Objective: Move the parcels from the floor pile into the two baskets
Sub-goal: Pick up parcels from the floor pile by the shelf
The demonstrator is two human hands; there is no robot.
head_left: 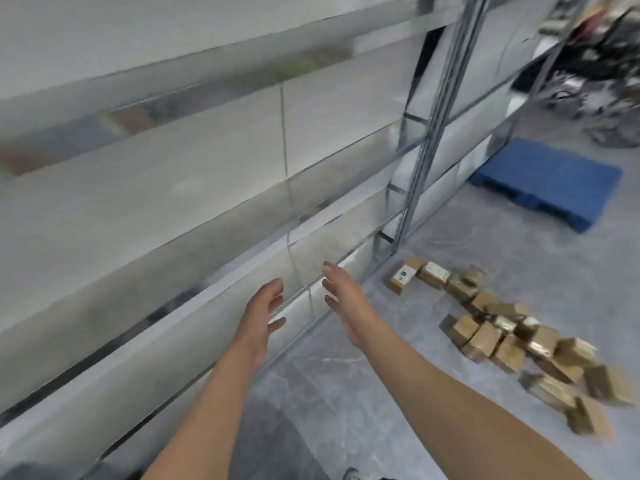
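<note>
Both hands are held out empty with fingers spread, left hand [261,315] and right hand [341,299]. The parcels [502,336] are strung along the floor [485,237], right of the rack [433,133], nearer the right hand.

parcels [512,337]: brown cardboard, some faces paler and yellowish, at 4 o'clock.
label [403,273]: white with a small black code mark, on the parcel at the 11 o'clock end of the pile.
floor [346,393]: mid grey with thin white veins, a little like marble.
shelves [173,209]: plain pale grey, with shiny silver edges, from 9 to 12 o'clock.
post [446,98]: silver-grey metal, at 1 o'clock.
pallet [550,181]: plain deep blue, at 2 o'clock.
equipment [606,81]: mostly black, some white parts, blurred, at 2 o'clock.
</note>
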